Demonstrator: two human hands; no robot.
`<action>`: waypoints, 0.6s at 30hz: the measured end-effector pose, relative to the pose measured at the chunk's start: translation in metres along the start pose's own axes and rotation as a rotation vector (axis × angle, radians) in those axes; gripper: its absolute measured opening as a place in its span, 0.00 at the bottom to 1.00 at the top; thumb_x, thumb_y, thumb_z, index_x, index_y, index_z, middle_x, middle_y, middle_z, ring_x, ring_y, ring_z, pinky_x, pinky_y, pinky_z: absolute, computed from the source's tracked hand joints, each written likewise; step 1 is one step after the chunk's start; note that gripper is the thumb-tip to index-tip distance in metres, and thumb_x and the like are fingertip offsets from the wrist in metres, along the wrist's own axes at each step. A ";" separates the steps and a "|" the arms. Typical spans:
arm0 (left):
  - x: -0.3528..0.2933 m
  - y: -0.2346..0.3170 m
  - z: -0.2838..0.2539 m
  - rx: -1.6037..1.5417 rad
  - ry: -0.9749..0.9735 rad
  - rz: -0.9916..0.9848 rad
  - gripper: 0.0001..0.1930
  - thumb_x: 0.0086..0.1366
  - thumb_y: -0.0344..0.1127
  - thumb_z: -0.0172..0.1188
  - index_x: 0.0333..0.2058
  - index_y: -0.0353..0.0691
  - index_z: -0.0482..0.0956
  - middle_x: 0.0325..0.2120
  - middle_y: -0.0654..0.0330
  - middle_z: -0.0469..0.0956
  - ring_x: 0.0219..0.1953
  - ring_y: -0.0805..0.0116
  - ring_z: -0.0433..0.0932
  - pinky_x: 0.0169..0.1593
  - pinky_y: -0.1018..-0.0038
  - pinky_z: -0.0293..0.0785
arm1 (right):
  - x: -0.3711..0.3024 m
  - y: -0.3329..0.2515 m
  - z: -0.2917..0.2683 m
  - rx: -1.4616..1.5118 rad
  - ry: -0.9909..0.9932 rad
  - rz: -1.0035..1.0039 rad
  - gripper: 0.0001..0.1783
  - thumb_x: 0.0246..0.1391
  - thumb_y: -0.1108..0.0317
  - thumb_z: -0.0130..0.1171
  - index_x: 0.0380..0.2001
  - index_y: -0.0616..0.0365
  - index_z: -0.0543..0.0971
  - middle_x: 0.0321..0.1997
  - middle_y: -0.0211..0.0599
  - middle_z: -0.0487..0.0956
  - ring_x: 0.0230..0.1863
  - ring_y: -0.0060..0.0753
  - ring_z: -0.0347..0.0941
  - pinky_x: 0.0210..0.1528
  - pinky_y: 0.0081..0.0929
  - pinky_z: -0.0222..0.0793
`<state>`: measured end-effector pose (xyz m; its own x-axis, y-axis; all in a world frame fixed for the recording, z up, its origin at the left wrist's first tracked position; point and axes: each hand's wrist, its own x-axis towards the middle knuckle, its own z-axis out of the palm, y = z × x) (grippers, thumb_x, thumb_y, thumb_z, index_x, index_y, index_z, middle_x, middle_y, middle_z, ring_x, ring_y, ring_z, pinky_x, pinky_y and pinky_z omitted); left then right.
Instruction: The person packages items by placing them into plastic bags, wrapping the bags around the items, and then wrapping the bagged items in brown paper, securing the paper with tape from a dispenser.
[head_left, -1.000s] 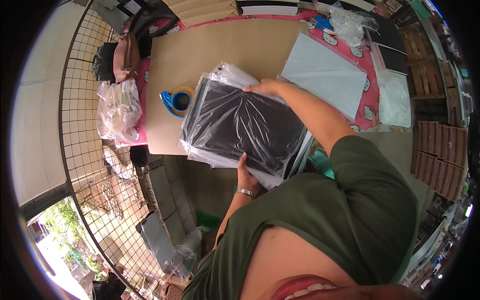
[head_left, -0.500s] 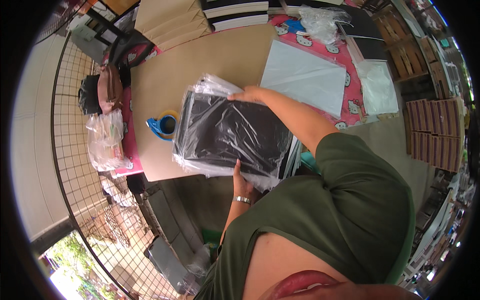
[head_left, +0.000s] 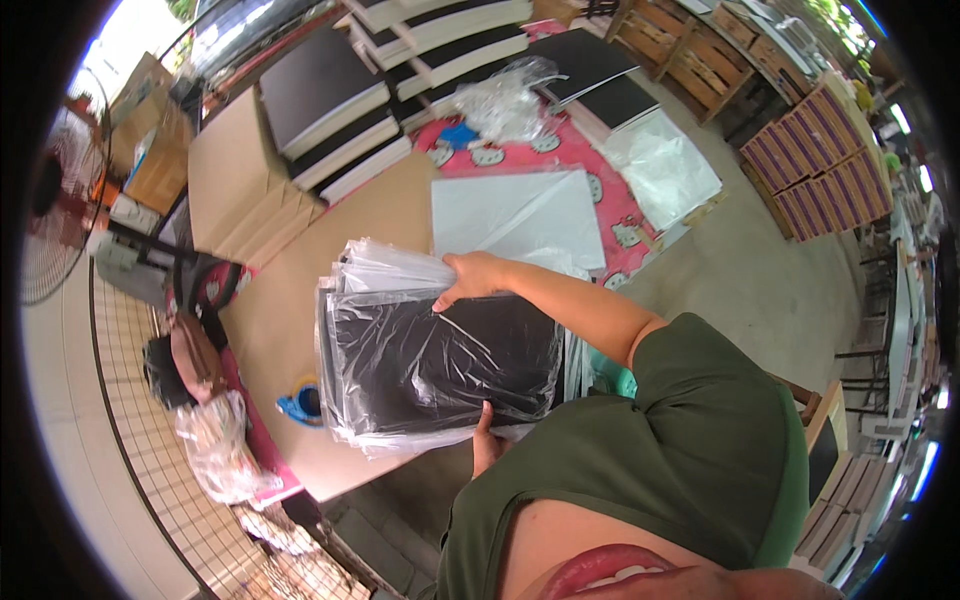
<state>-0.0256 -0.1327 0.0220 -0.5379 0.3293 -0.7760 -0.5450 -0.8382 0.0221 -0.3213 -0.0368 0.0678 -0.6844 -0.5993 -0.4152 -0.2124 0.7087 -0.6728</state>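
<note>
I hold a stack of flat black sheets in clear plastic sleeves (head_left: 450,355) over the near part of the table, the black face up. My right hand (head_left: 470,280) grips its far edge, thumb on top and fingers at the loose plastic flaps. At the near edge my left hand (head_left: 486,445) has its thumb over the top; its other fingers are hidden underneath. Beyond the stack lies a pale flat sheet in clear plastic (head_left: 515,215). A blue tape dispenser (head_left: 300,404) sits to the left of the stack.
Piles of black-covered boards (head_left: 325,90) and folded brown cardboard (head_left: 240,175) stand at the far left. Crumpled clear plastic (head_left: 510,100) rests on the pink patterned cloth (head_left: 580,150). A plastic bag (head_left: 222,448) and wire mesh (head_left: 135,430) are at the left. Bundled cartons (head_left: 820,155) stand right.
My view has turned toward the right and farther out, showing more of the piles and floor. Both hands keep hold of the sleeved stack; the right hand's grip has shifted slightly left along its far edge.
</note>
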 end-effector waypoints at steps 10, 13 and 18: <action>0.167 0.014 0.173 0.064 -0.208 0.117 0.22 0.61 0.41 0.59 0.51 0.37 0.68 0.51 0.58 0.71 0.54 0.62 0.69 0.62 0.64 0.61 | 0.057 0.121 -0.187 -0.108 0.145 0.111 0.52 0.31 0.35 0.63 0.56 0.62 0.68 0.56 0.54 0.70 0.57 0.51 0.66 0.57 0.36 0.61; 0.201 0.015 0.197 0.103 -0.055 0.163 0.21 0.62 0.41 0.58 0.50 0.36 0.69 0.51 0.57 0.72 0.53 0.60 0.69 0.61 0.63 0.61 | 0.079 0.147 -0.199 -0.150 0.106 0.169 0.52 0.31 0.32 0.60 0.57 0.55 0.68 0.57 0.51 0.70 0.59 0.51 0.64 0.61 0.39 0.55; 0.245 0.021 0.180 0.081 0.054 0.092 0.23 0.62 0.43 0.58 0.51 0.36 0.68 0.52 0.57 0.71 0.54 0.58 0.67 0.61 0.61 0.60 | 0.108 0.180 -0.180 -0.204 0.039 0.299 0.54 0.30 0.28 0.57 0.58 0.53 0.68 0.64 0.48 0.62 0.66 0.54 0.52 0.64 0.52 0.44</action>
<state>-0.2851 0.0085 -0.0538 -0.5538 0.2270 -0.8011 -0.5460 -0.8254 0.1435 -0.5588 0.0926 0.0122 -0.7628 -0.3421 -0.5487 -0.1308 0.9127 -0.3872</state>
